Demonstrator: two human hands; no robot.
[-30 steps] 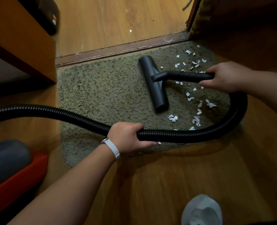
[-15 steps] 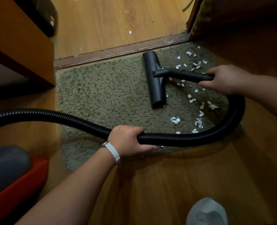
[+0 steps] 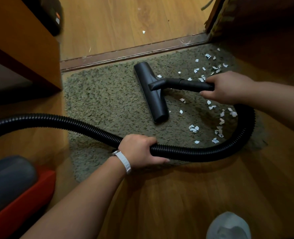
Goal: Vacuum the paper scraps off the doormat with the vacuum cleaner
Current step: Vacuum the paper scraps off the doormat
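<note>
Over the doormat, left hand grips hose; right hand apparently clasps wand.

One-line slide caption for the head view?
The right hand grips the vacuum tube, nozzle flat on the doormat beside scattered paper scraps; the left hand grips the hose.
</note>
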